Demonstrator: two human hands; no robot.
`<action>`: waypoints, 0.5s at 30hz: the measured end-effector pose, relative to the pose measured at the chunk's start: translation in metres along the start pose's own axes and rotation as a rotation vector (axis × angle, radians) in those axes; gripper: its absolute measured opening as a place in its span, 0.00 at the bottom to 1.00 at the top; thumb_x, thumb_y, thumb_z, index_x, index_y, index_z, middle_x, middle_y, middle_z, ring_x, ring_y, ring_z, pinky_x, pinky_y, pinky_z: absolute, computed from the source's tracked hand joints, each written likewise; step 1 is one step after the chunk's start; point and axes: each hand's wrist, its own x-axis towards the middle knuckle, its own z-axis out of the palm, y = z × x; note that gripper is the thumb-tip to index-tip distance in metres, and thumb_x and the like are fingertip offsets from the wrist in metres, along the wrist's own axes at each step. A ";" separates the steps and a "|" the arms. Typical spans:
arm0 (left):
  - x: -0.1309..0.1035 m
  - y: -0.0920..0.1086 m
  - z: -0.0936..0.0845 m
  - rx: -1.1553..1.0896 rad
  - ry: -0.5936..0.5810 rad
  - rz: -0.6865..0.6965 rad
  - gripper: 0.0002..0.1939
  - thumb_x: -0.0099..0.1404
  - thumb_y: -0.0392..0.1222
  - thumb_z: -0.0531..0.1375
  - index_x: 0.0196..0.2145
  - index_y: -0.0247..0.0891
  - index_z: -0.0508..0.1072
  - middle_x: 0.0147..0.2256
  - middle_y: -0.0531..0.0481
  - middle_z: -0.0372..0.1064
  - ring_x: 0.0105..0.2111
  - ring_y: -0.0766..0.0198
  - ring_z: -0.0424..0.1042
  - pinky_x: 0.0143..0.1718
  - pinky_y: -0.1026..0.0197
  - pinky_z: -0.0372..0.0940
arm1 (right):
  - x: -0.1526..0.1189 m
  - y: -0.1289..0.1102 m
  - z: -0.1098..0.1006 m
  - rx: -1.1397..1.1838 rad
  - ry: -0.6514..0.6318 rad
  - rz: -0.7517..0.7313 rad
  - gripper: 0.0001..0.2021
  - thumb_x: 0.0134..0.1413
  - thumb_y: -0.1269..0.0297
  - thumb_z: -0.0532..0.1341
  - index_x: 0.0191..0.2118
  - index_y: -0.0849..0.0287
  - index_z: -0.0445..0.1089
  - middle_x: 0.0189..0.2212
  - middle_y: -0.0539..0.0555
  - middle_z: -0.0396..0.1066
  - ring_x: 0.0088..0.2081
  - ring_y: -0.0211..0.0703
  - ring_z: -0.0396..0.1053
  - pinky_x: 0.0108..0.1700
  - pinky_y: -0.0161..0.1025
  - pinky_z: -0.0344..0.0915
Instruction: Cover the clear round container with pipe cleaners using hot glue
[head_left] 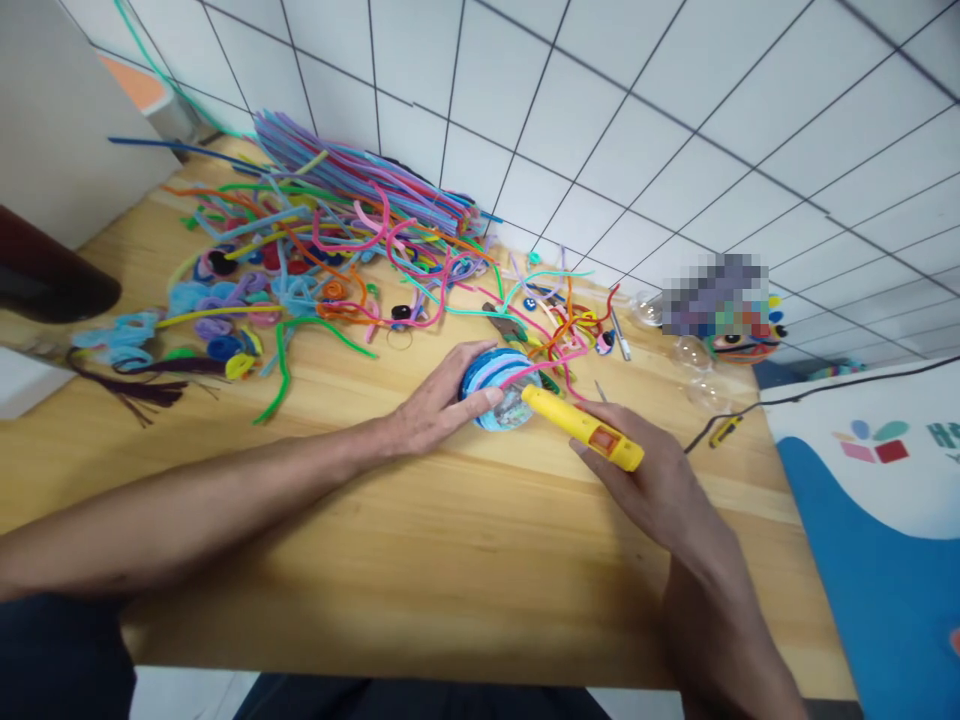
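Observation:
A round clear object wrapped in blue strands (490,372) is held in my left hand (448,402), its thumb resting on the near side. A pink pipe cleaner (546,366) runs from its surface up to the right. My right hand (646,470) is closed round a yellow glue gun (589,428), whose tip points left at the clear, unwrapped part of the round object. Tip and surface lie very near each other; whether they touch cannot be told.
A heap of coloured pipe cleaners (375,195) lies along the tiled wall. Clear balls (691,352), a yellow cutter (725,432) and a black cable (825,396) are at the right. A dark red cylinder (52,265) stands at the left.

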 end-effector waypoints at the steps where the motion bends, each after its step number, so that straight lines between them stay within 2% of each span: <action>1: 0.000 -0.001 0.001 0.019 0.025 0.018 0.36 0.79 0.65 0.60 0.73 0.39 0.62 0.69 0.34 0.66 0.69 0.43 0.68 0.75 0.38 0.64 | -0.002 0.003 0.005 -0.031 0.016 -0.045 0.16 0.77 0.61 0.60 0.63 0.53 0.74 0.54 0.60 0.85 0.51 0.55 0.85 0.52 0.48 0.80; 5: 0.001 -0.007 0.002 0.083 0.074 0.075 0.36 0.78 0.65 0.61 0.72 0.41 0.63 0.68 0.35 0.65 0.70 0.43 0.67 0.75 0.37 0.64 | -0.012 0.018 0.034 -0.144 0.119 -0.156 0.19 0.76 0.67 0.57 0.66 0.51 0.72 0.49 0.59 0.85 0.47 0.55 0.82 0.49 0.51 0.78; 9: 0.001 -0.011 0.003 0.130 0.068 0.106 0.37 0.78 0.67 0.61 0.73 0.42 0.63 0.69 0.35 0.65 0.71 0.43 0.66 0.76 0.36 0.63 | -0.021 0.030 0.061 -0.203 0.251 -0.238 0.23 0.76 0.68 0.57 0.71 0.55 0.68 0.48 0.60 0.83 0.48 0.55 0.79 0.54 0.53 0.75; 15: -0.002 -0.010 -0.001 0.153 0.047 0.104 0.39 0.77 0.66 0.62 0.75 0.44 0.61 0.72 0.35 0.63 0.73 0.43 0.65 0.77 0.37 0.61 | -0.028 0.036 0.076 -0.269 0.323 -0.237 0.20 0.79 0.63 0.57 0.68 0.56 0.73 0.45 0.60 0.82 0.47 0.53 0.77 0.52 0.50 0.72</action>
